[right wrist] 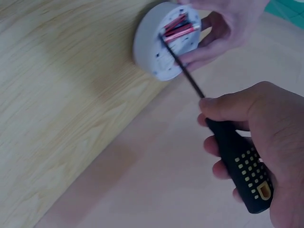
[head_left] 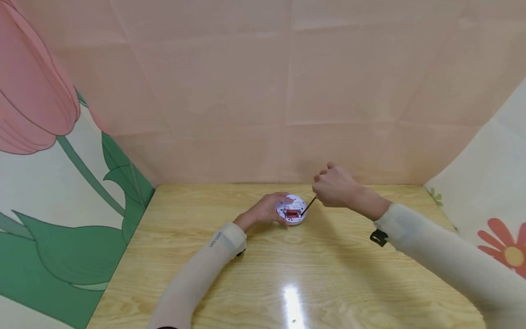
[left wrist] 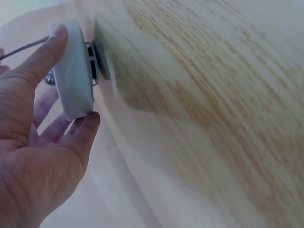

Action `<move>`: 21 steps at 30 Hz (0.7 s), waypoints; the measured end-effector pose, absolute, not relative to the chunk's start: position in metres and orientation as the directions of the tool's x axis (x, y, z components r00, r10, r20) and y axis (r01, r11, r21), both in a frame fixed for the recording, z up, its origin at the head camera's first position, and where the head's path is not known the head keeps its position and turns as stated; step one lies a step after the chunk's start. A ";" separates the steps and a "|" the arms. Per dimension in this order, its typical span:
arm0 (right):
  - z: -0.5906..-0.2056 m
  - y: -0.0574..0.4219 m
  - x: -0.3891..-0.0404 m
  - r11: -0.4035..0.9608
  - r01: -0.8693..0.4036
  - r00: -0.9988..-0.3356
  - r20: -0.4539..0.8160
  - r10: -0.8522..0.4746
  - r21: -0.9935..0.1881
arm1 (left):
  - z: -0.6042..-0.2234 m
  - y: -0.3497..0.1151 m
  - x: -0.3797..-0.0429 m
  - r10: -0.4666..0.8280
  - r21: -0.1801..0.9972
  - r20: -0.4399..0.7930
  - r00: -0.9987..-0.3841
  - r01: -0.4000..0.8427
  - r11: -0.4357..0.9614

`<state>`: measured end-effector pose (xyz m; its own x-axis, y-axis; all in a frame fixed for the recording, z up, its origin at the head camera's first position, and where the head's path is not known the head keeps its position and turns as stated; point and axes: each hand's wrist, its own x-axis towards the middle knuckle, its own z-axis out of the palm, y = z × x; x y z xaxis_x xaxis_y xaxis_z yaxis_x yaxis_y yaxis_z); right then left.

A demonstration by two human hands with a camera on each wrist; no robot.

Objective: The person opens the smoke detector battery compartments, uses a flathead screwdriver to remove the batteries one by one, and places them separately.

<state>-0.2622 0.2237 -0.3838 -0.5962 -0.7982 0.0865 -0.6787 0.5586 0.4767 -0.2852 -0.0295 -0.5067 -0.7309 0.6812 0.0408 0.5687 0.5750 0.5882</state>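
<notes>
My left hand [head_left: 267, 209] grips a round white battery-powered device [head_left: 297, 204] by its rim, thumb on one side and fingers on the other. Its back faces up, showing red batteries [right wrist: 181, 32] in an uncovered compartment. In the left wrist view the white casing [left wrist: 73, 71] appears edge-on, with dark slots on its far side. My right hand [head_left: 334, 186] holds a screwdriver [right wrist: 244, 166] by its black handle with yellow dots. The dark shaft [head_left: 309, 205] slants down to the device, its tip right at the end of the batteries.
The device is at the far part of a light wooden table [head_left: 246, 283], close to its back edge. A plain pinkish cloth backdrop [head_left: 279, 91] rises behind. Flower-patterned panels [head_left: 82, 246] stand on both sides.
</notes>
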 end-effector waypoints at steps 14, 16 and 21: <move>-0.380 0.202 -0.261 0.545 -0.648 -0.647 -0.006 -0.762 0.532 | -0.505 -0.031 -0.282 0.672 0.607 0.034 -0.740 0.550 0.574; -0.380 0.200 -0.260 0.539 -0.649 -0.646 -0.015 -0.763 0.536 | -0.505 -0.031 -0.282 0.674 0.605 0.034 -0.738 0.552 0.574; -0.378 0.198 -0.259 0.535 -0.646 -0.650 -0.025 -0.759 0.544 | -0.506 -0.031 -0.283 0.669 0.618 0.032 -0.743 0.541 0.571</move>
<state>-0.2595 0.1979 -0.3781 -0.6500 -0.7595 -0.0254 -0.6463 0.5350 0.5441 -0.2828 -0.0311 -0.5057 -0.7428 0.6688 0.0320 0.5406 0.5707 0.6181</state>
